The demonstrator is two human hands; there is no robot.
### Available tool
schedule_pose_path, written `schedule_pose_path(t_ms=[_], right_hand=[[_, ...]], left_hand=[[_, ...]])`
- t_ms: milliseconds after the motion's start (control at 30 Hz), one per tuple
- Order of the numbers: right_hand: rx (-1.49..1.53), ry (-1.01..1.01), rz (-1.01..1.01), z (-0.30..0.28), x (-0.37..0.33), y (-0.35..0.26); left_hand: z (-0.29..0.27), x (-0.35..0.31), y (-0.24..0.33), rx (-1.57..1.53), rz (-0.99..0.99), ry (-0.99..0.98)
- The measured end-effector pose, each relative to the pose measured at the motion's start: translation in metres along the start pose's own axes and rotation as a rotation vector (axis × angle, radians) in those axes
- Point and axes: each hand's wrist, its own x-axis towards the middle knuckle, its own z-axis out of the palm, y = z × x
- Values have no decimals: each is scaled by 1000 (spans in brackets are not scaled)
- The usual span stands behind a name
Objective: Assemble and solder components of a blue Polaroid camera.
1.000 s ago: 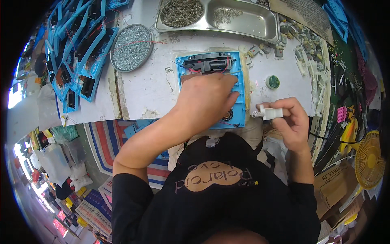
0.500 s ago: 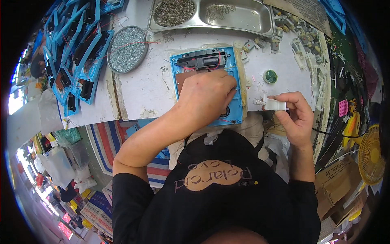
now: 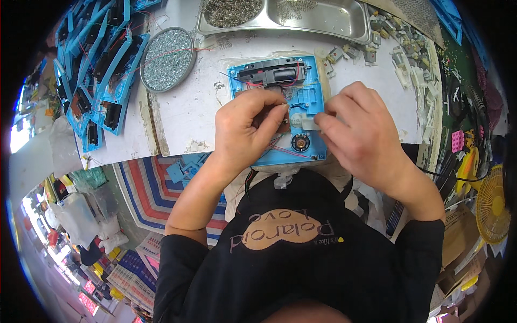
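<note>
A blue plastic casing (image 3: 315,99) lies on the bench with its inside up. Along its far side sits a black housing (image 3: 280,74) with red wires, and a round speaker (image 3: 300,142) is near its front. My right hand (image 3: 363,137) is closed on the outer end of a small white plastic part (image 3: 309,123), which rests over the casing's right half. My left hand (image 3: 245,126) is over the left half with thumb and forefinger pinched. Whatever is in that pinch is too small to name. Part of the brown board under it is hidden.
A round tray of small screws (image 3: 168,60) stands left of the casing. Beyond is a steel tray (image 3: 323,24) with springs. Small white parts (image 3: 412,81) crowd the right edge. Stacked blue casings (image 3: 110,97) fill the far left. A yellow fan (image 3: 492,204) is at right.
My right hand has carried the white part leftward onto the casing. My left hand has drawn back left from the casing's middle, uncovering the speaker. The green roll is now hidden.
</note>
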Motion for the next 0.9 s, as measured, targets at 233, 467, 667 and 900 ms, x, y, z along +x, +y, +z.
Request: schedule_pose_path(t_ms=[233,467,667,900], right_hand=[[373,55,-2,22,-3,36],[308,141,-40,43,-4,26],[132,23,32,29,-10,10],[-262,448,620,-35,-69,116]], left_hand=[[2,-1,-9,55,77,13],[-1,1,-7,109,127,-15],[-1,1,-11,79,126,-18],[-2,-3,-2,144,151,-13]])
